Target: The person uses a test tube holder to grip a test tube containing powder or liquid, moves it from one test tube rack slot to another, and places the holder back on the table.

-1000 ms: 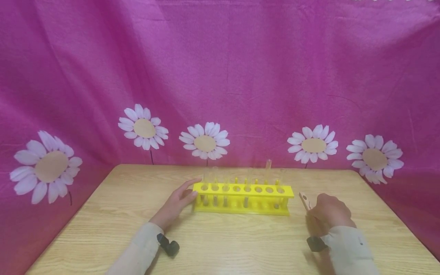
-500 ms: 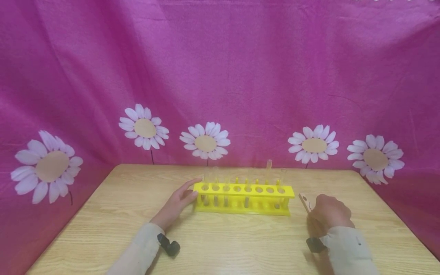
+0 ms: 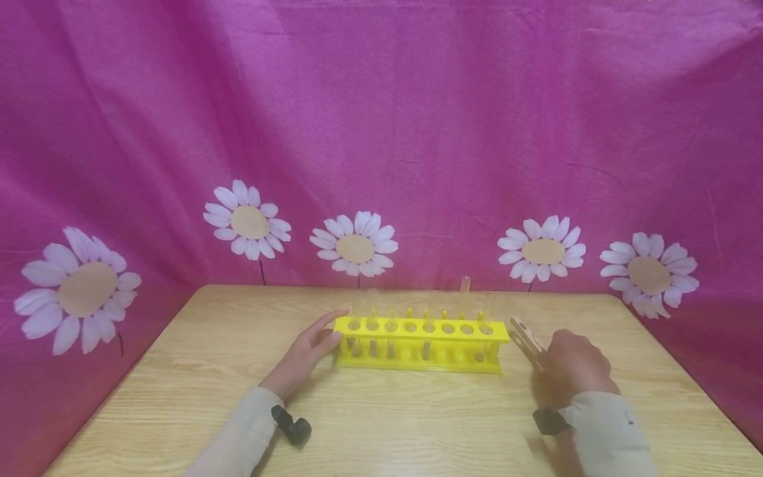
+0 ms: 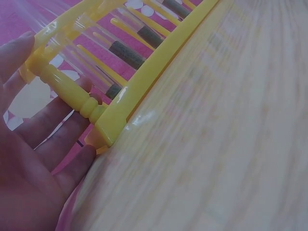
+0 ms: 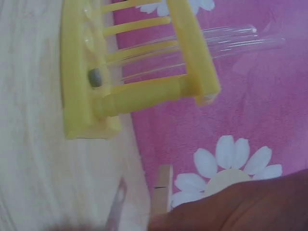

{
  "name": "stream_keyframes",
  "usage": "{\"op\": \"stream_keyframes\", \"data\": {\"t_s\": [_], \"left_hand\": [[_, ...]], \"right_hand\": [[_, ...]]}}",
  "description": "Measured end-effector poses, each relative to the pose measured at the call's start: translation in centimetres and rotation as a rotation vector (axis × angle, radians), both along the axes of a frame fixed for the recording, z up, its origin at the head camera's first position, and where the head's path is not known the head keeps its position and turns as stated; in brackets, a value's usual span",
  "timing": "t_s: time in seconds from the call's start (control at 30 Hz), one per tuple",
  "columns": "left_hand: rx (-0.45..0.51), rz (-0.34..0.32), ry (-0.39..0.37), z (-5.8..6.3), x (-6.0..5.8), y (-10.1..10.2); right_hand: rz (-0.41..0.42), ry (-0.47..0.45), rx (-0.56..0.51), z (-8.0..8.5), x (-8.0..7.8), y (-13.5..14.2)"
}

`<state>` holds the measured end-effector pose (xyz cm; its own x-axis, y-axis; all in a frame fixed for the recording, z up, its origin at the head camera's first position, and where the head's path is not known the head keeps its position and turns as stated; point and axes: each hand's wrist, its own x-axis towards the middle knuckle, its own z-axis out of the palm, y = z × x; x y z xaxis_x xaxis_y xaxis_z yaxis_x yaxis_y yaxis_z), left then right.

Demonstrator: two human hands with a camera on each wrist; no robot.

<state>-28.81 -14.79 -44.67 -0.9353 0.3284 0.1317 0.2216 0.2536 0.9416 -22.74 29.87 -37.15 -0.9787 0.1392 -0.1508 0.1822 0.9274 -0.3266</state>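
Yellow rack (image 3: 420, 336) pinched by part-closed left hand (image 3: 306, 354), probably for steadiness; wooden clamp (image 5: 160, 195) gripped in closed right hand (image 3: 577, 364).

No text, label, brand, number or sign could be read in any view; a small dark mark (image 3: 630, 422) on the right sleeve (image 3: 608, 434) was too small to make out.

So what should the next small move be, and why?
Probably ease the pale wooden clamp in the right grip toward the clear cylindrical tube at the right end of the yellow plastic rack: the clamp is near, and the left grip holds the rack.
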Motion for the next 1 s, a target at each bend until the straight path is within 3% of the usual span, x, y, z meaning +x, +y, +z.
{"op": "stream_keyframes", "data": {"t_s": [0.3, 0.67, 1.0], "left_hand": [[0.000, 0.006, -0.008, 0.1, 0.0, 0.0], [0.011, 0.001, -0.002, 0.2, 0.1, 0.0], [0.012, -0.010, 0.001, 0.1, 0.0, 0.1]], "right_hand": [[-0.051, 0.128, -0.064, 2.3, -0.3, 0.4], [-0.117, 0.290, -0.083, 4.8, 0.8, -1.2], [-0.123, 0.525, -0.123, 6.1, 1.6, -2.5]]}}
